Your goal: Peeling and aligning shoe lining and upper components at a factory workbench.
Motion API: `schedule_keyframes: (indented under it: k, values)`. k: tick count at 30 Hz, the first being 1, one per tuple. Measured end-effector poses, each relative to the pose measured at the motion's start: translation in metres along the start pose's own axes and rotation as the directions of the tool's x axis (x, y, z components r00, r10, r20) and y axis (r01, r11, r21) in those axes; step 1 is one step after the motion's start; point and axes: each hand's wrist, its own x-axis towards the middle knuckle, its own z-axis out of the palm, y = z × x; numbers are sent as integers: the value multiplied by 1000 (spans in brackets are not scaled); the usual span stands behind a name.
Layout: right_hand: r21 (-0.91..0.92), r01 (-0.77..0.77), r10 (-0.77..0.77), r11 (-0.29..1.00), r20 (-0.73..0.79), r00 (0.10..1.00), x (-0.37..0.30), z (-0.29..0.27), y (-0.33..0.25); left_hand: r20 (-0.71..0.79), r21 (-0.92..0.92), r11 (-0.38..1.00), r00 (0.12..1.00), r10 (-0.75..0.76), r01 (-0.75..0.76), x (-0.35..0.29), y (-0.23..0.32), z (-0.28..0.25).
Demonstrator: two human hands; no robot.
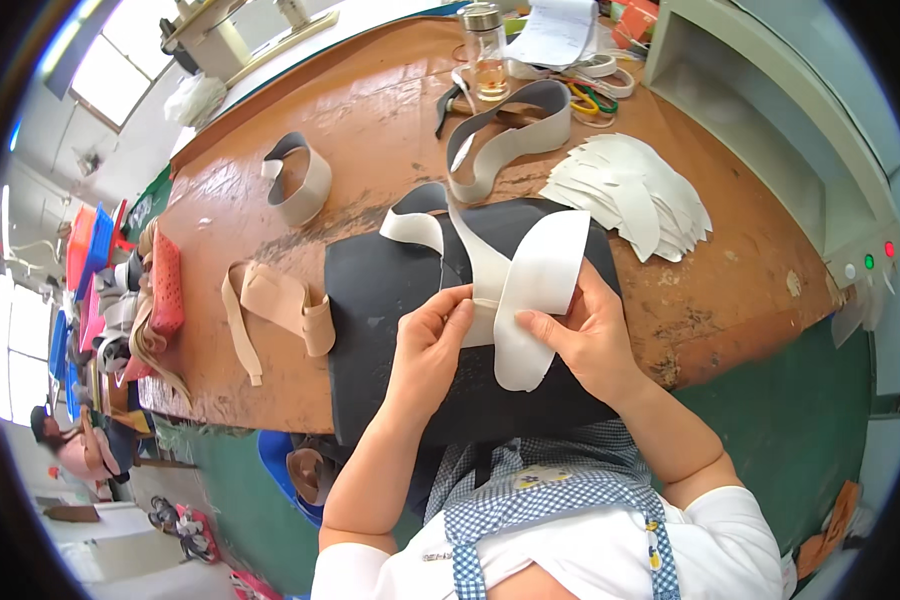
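Observation:
Over a black mat (380,330) I hold a broad, curved white piece (542,275), which looks like leather or a similar sheet, together with a long white strip (482,262). My left hand (422,345) pinches the strip between thumb and fingers beside the piece's left edge. With thumb in front and fingers behind, my right hand (595,340) grips the curved piece near its right edge. The strip's other end curls away, grey side showing, on the far part of the mat. Whether strip and piece are joined where they overlap, I cannot tell.
White cut pieces lie fanned in a stack (635,195) to the right. Around the mat sit a beige strip (285,305) and grey-white strips (515,150). A lidded glass (486,60) stands at the back, a machine (770,110) at right. Another person (82,450) sits far left.

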Motion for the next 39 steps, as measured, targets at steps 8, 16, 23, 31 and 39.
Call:
schedule_keyframes:
  k: [8, 16, 23, 31, 39]
  values:
    - [-57, 5, -4, 998, 10, 1000, 8, 13, 3, 73, -54, 992, 992, -107, 111, -11, 7, -5]
    - [-121, -9, 10, 993, 0, 1000, 7, 12, 5, 71, -100, 993, 996, -58, 65, -11, 1, -2]
    - [-125, 13, -12, 992, 7, 1000, 7, 17, 7, 64, -136, 986, 994, -85, 93, -16, 6, -2]
    - [-371, -37, 50, 928, 25, 998, 28, 2, -8, 56, -250, 945, 978, -201, 208, -17, 3, -16]
    - [-344, 45, -20, 938, 76, 997, 33, 1, 5, 56, -227, 954, 981, -187, 195, -15, 4, -20]
